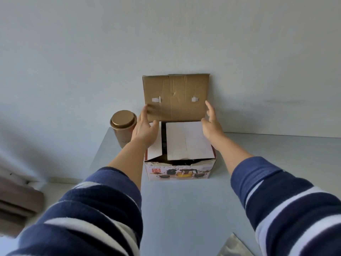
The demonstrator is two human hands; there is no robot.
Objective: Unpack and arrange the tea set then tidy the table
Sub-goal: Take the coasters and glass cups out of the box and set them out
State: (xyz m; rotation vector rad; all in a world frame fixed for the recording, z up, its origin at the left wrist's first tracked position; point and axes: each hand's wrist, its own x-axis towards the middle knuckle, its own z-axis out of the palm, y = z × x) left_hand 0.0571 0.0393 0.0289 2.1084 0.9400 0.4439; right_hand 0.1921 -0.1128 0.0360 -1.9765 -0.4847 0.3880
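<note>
I am reaching both arms out over the pale bench [184, 209] toward the tea set box [180, 169], which is sitting near the far edge of the bench, close against the wall [166, 34]. Its printed front, showing a teapot and cups, is facing me. The brown top flap [175, 97] is standing upright at the back of the box, leaning toward the wall, with two small white tabs showing on its inner face. Below it, two white inner flaps [186, 140] are lying across the opening, with a dark gap between them.

My left hand [145, 126] is hovering at the left edge of the upright flap, its fingers [144, 112] spread and released, the fingertips just beside the cardboard; I cannot tell whether they are touching it. My right hand [212, 124] is doing the same at the right edge, its fingers loose and open, grasping nothing.

A gold tin [122, 129] with a round lid is standing upright on the bench just to the left of the box, partly behind my left hand. My striped blue and white sleeves [103, 215] are filling the lower corners. A shiny flat packet [233, 246] is lying at the near edge of the bench, cut off by the frame.
</note>
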